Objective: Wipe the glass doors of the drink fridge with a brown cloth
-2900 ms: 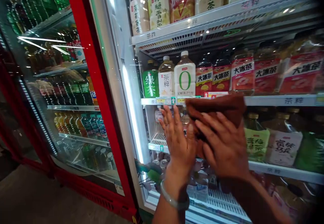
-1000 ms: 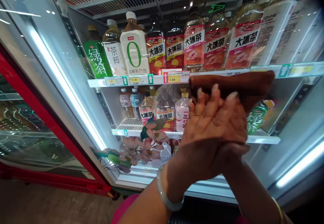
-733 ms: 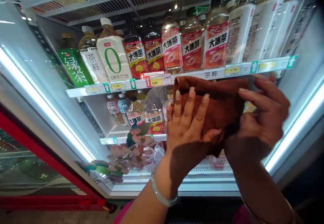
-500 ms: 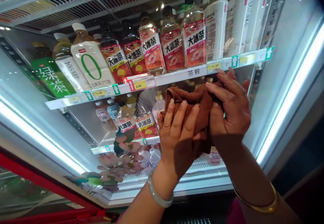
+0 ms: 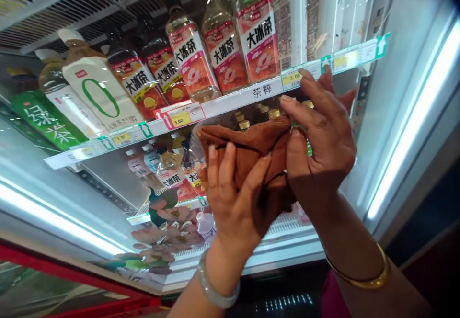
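A crumpled brown cloth (image 5: 247,157) is between my two hands, in front of the lit drinks cooler. My left hand (image 5: 239,198), with a pale bangle at the wrist, lies over the front of the cloth, its fingers spread and pointing up. At the right edge of the cloth is my right hand (image 5: 318,141), its thumb against the fabric and its fingers raised and apart near a yellow price tag. A gold bangle (image 5: 373,275) circles the right wrist. The lower right part of the cloth lies in shadow.
Red-labelled tea bottles (image 5: 260,40), a white-labelled bottle (image 5: 102,88) and a green bottle (image 5: 46,119) stand on the upper shelf, edged by a white price strip (image 5: 233,99). Smaller bottles fill the shelf below. Flower decals (image 5: 172,222) show at lower left; a red frame (image 5: 72,279) runs beneath.
My left hand has moved left with the cloth, which is now stretched wider, and its fingers are further apart. The upper shelf's bottles appear larger and further left as the view shifted.
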Demonstrator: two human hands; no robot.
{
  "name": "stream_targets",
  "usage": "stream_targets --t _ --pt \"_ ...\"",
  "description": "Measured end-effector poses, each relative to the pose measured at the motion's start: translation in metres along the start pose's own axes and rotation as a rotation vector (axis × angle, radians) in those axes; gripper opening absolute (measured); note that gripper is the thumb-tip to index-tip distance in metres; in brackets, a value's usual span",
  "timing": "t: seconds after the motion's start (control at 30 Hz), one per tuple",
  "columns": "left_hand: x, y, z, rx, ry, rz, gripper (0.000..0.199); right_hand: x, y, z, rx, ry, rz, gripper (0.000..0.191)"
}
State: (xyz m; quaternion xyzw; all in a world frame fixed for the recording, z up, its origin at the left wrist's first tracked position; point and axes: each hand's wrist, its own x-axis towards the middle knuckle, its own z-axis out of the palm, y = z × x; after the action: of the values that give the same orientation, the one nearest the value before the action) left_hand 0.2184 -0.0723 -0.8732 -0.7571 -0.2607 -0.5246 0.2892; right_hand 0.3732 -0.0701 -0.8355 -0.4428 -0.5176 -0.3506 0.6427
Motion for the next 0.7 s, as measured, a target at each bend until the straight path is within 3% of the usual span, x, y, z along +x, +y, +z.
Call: stream_targets --t 0.1,0.2,0.3,0.4,0.47,0.5,0.6,0.67,0.7 --pt "0.021 -0.021 -0.015 0.012 -0.009 0.05 0.051 0.001 -0.002 -0.003 -0.124 -0.071 -0.01 0.053" --pt "0.032 -0.021 -0.013 0.006 0.068 -0.042 0.047 0.0 -0.002 -0.004 -0.155 -0.077 -0.051 0.051" --pt "0.014 -0.001 0.007 -0.007 0.171 -0.028 0.04 0.001 0.001 -0.006 -0.137 -0.057 -0.048 0.05" --pt "-0.009 0.01 0.019 0.012 0.081 0.085 0.032 0.006 0.01 -0.01 -0.058 -0.002 -0.017 0.048" --pt "-0.007 0.005 0.012 -0.021 0.025 0.147 0.034 0.009 0.018 -0.012 -0.001 0.045 0.019 0.045" --pt "0.001 -0.001 0.005 -0.019 0.008 0.121 0.038 0.01 0.021 -0.013 0.01 0.067 0.038 0.045" --pt "0.034 -0.012 -0.009 0.023 0.104 -0.087 0.053 0.011 0.028 -0.012 -0.022 0.09 0.072 0.044" --pt "0.045 -0.007 -0.006 0.022 0.157 -0.145 0.056 0.01 0.028 -0.01 -0.032 0.105 0.076 0.042" --pt "0.043 -0.001 0.0 0.012 0.167 -0.111 0.055 0.009 0.028 -0.009 -0.022 0.122 0.076 0.04"
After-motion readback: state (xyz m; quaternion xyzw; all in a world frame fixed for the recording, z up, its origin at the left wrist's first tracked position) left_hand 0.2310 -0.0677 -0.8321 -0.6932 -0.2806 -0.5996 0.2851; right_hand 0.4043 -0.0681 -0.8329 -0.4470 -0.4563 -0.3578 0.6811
